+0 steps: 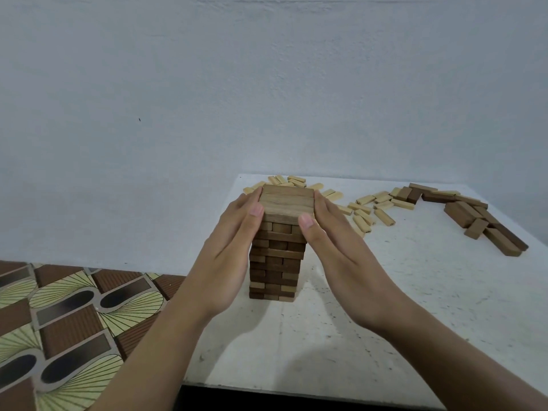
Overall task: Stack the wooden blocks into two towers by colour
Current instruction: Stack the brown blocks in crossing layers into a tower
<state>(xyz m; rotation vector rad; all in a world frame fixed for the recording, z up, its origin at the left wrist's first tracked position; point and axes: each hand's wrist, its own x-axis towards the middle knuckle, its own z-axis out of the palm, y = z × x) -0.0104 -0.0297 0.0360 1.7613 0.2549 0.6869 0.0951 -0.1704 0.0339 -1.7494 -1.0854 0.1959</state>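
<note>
A tall tower of brown wooden blocks [278, 256] stands near the left part of the white table [385, 307]. My left hand [234, 232] presses flat against the tower's left side near the top, fingers straight. My right hand [329, 229] presses flat against its right side, thumb on the front face of the top layer. Loose light-coloured blocks [367, 207] lie scattered behind and to the right of the tower. Loose dark brown blocks [474, 216] lie in a strip at the far right.
The table's left edge runs just left of the tower, and its front edge is near the bottom of the view. A patterned floor [74, 321] lies below on the left. A pale wall [267, 84] stands behind the table.
</note>
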